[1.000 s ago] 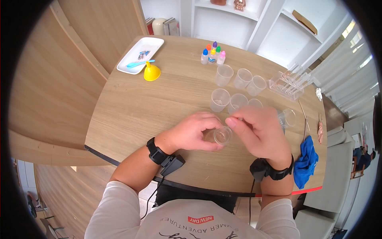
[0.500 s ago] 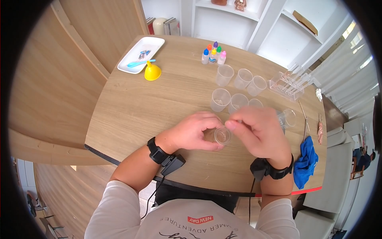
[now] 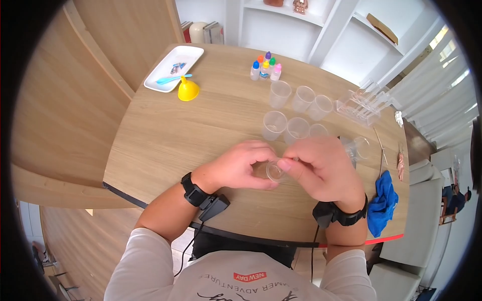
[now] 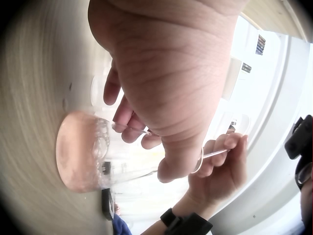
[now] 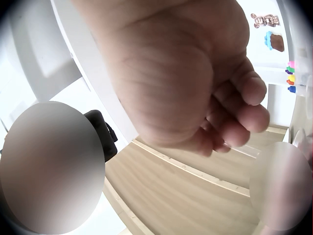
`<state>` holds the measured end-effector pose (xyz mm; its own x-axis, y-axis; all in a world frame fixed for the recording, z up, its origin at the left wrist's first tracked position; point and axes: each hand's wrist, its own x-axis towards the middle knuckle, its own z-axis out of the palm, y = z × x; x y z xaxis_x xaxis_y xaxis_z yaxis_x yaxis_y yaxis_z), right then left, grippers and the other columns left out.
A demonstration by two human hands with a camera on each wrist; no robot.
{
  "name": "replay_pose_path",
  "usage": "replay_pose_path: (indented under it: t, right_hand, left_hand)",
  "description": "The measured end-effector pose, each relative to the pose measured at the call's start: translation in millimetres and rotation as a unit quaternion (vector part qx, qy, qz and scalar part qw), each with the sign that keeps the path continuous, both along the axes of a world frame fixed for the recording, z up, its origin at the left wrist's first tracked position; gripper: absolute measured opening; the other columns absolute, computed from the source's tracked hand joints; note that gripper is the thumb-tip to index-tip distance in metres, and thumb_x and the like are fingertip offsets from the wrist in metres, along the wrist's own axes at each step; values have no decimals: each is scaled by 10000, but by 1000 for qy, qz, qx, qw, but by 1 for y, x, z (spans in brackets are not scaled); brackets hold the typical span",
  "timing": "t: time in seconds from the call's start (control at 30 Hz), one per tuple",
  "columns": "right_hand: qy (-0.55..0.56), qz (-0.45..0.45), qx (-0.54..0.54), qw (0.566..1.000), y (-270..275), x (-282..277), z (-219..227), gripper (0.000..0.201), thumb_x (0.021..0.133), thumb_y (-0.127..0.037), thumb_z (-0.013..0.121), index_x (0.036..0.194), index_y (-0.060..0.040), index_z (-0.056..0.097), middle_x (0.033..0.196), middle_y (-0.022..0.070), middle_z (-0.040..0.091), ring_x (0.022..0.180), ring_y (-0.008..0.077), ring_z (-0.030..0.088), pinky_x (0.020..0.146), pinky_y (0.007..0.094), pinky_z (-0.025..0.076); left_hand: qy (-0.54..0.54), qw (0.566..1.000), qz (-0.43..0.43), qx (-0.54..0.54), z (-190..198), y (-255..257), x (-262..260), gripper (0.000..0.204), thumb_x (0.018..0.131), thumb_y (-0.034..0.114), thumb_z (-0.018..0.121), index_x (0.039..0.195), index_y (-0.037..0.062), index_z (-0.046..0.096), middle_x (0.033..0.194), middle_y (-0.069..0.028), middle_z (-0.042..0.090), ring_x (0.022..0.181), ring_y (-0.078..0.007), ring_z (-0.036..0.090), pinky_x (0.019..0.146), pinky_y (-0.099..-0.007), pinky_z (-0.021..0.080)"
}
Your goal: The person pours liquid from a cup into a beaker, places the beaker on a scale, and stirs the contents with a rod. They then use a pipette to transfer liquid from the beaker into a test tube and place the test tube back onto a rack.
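A clear flask (image 4: 80, 152) with a wide, pinkish-looking base and a narrower neck stands on the table in the left wrist view; from above, its round mouth (image 3: 275, 173) shows between the hands. My left hand (image 3: 236, 166) curls its fingers and thumb around the neck. With thumb and fingertips, my right hand (image 3: 325, 166) pinches a thin clear rod (image 4: 215, 153), which slants through the mouth into the flask. The right wrist view shows that palm and its curled fingers (image 5: 234, 129), with the rod hidden.
Several clear plastic cups (image 3: 274, 125) stand beyond the hands, with dropper bottles (image 3: 265, 70) behind. A yellow funnel (image 3: 188, 90) and white tray (image 3: 150, 80) lie at far left. Rightward are a test-tube rack (image 3: 359, 108), a blue cloth (image 3: 382, 205) and a tipped clear cup (image 3: 360, 149).
The right fingertips have shifted toward the body, over the flask's mouth. My left hand keeps its grip on the flask. The whole head view has moved slightly.
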<state>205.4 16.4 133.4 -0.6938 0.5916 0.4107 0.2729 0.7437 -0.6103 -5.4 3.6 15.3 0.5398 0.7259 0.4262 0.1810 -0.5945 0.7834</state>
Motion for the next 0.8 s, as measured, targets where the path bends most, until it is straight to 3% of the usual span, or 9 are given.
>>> replay_pose_path:
  t: [0.07,0.13,0.27,0.33,0.4,0.5,0.57,0.67,0.8]
  right_hand:
    - [-24,1,-14,1000,-1,0,0,61,850,-92,698,830,-48,661,676,106,601,573,293,571,509,364,419]
    - [-8,-12,-6,1000,-1,-2,0,64,851,-94,698,825,-51,658,669,107,596,571,292,569,510,363,419]
    - [-33,7,-13,999,1,0,0,68,856,-95,692,816,-56,653,654,108,584,569,288,570,507,360,418]
    - [-16,-22,-14,1000,-2,-3,-1,65,857,-93,689,816,-58,654,651,108,582,566,288,566,504,360,414]
    - [2,-50,-15,999,-1,-3,-1,63,858,-92,687,816,-59,654,649,108,580,563,289,563,500,360,410]
    - [-39,26,-8,999,1,-1,0,58,862,-88,679,817,-59,657,654,108,584,569,289,569,503,363,412]
    - [-6,-49,-5,999,-3,-3,1,61,861,-91,678,815,-57,657,661,109,588,575,292,569,510,367,416]
    - [-21,13,-9,1000,2,-1,-1,63,860,-93,680,817,-52,658,669,109,594,583,298,570,515,368,421]
    - [-17,-16,0,1000,-1,-2,0,68,856,-97,689,821,-49,656,673,111,594,579,306,561,514,370,420]
  left_hand:
    - [11,1000,-2,-7,-1,0,0,460,710,163,879,1109,75,667,1009,-94,665,915,-284,632,809,-359,501]
    - [-27,999,24,27,-5,1,4,359,723,260,855,954,79,649,872,-73,636,820,-284,599,710,-386,476]
    - [-24,999,21,31,1,0,3,357,724,266,851,955,81,651,870,-77,636,820,-287,601,712,-387,478]
    - [-1,1000,11,12,2,-1,1,425,699,169,886,1056,80,675,976,-85,664,895,-285,628,787,-362,505]
    - [1,1000,10,12,0,0,0,416,698,172,888,1046,85,676,977,-87,664,895,-287,629,787,-363,505]
    - [2,1000,10,14,1,0,0,407,695,176,890,1033,93,679,969,-88,663,888,-287,629,783,-365,505]
    - [1,1000,11,16,2,0,1,406,694,178,891,1031,96,681,961,-87,661,882,-287,628,780,-366,505]
    - [-2,1000,13,6,1,0,1,403,692,182,892,1024,95,681,960,-89,662,886,-290,629,779,-368,505]
    - [0,1000,13,15,1,0,1,412,696,195,889,1034,86,679,956,-90,661,882,-293,625,779,-372,504]
